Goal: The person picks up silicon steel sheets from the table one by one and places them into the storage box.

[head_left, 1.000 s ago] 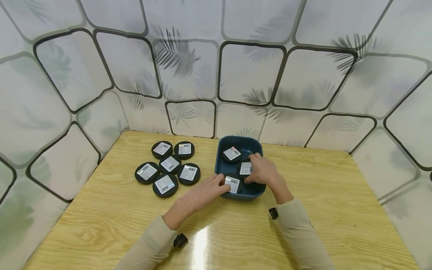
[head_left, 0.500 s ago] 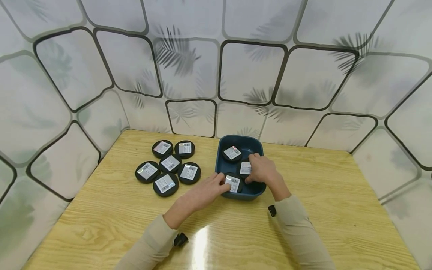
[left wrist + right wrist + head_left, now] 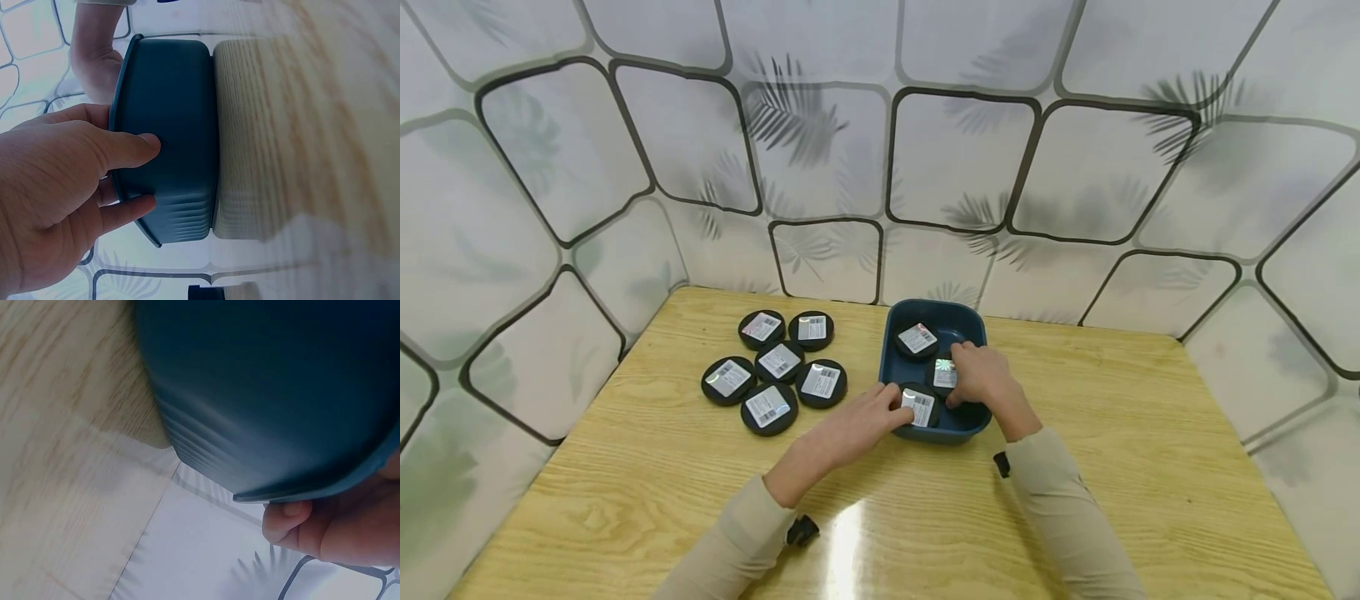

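A dark blue plastic bin [image 3: 934, 312] holds several round black discs with white barcode labels. My left hand [image 3: 861, 417] is at its near-left corner, beside the nearest disc [image 3: 929, 400]. In the left wrist view, digits of that left hand [image 3: 56, 181] lie on both sides of the rim, gripping the bin wall [image 3: 178, 119]. Reaching inside from the right, my right hand [image 3: 985, 375] grips the middle disc [image 3: 945, 379], thumb on its near side and fingers on its far side. A third disc [image 3: 917, 340] lies at the back. In the right wrist view the bin wall hides that grip.
Left of the bin, several more labelled black discs [image 3: 778, 361] lie grouped on the wooden table [image 3: 1112, 442]. A patterned fabric backdrop [image 3: 955, 158] encloses the back and both sides. Black wrist cameras [image 3: 802, 530] hang under the sleeves.
The label of the disc under my right hand now shows a bright glint, and the right forearm has shifted slightly left. My left hand stays at the same corner.
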`<action>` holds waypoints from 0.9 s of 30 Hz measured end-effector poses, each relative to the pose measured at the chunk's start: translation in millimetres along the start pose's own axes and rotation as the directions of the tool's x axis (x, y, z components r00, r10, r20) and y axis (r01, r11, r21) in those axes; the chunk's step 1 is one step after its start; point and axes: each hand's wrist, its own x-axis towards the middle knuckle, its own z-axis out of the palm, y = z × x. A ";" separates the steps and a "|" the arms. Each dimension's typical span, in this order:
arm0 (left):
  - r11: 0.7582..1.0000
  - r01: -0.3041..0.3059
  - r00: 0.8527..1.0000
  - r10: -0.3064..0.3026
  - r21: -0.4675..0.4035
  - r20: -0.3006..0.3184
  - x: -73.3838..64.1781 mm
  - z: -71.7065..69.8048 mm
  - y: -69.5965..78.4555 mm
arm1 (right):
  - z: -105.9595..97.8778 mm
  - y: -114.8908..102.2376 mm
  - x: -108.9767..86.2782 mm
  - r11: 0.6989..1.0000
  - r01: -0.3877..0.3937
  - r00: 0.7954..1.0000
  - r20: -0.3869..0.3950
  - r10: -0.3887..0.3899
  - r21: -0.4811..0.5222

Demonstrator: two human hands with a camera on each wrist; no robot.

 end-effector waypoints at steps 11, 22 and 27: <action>1.000 0.000 1.000 -0.001 0.006 0.010 0.9 -0.7 0.9 | -1.8 -0.5 1.9 0.999 0.004 0.999 0.033 -0.003 -0.036; 1.000 -0.002 1.000 0.002 0.016 -0.001 0.9 -0.2 1.6 | -0.8 1.1 6.0 0.998 0.016 0.998 0.060 -0.013 -0.058; 1.000 0.001 1.000 -0.001 0.026 0.005 -0.1 -0.5 2.2 | 0.0 0.8 8.0 0.999 0.022 0.997 0.068 -0.018 -0.049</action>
